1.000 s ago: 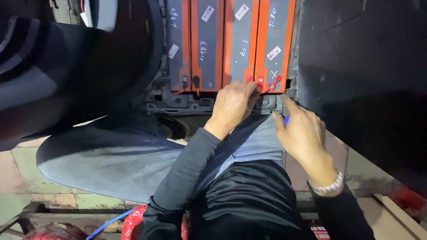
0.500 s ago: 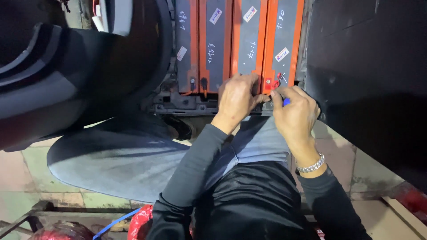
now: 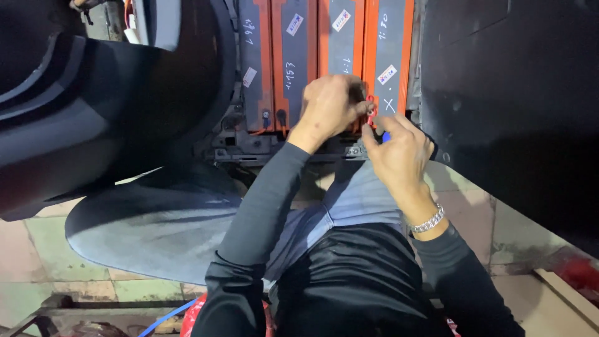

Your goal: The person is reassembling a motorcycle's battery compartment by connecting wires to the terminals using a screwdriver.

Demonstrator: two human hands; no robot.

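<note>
1. Step in hand, as judged: working the small red connector at the near end of the orange-and-grey modules.
2. Left hand: fingers curled shut over the module end beside the connector; what it grips is hidden.
3. Right hand: fingertips pinched at the connector, a blue tool tip showing.
4. Next move likely needs a fine, steady pull.
5. Modules: upright row, grey faces, orange edges, small labels.
</note>
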